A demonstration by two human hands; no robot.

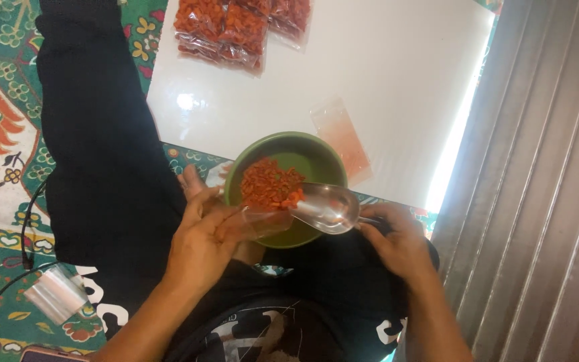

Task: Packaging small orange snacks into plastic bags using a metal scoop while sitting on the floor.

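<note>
Scoop bowl pointing left over green bowl, right hand gripping handle, left hand pinching clear bag.

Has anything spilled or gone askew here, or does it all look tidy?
Nothing stands out. The orange pieces sit inside the green bowl, none on the white board. The right hand holds a clear scoop at the bowl; the left hand holds a small clear bag. Filled packets lie stacked.

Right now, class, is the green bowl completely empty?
No: the green bowl holds a heap of small orange-red pieces, with a clear scoop at its rim.
</note>
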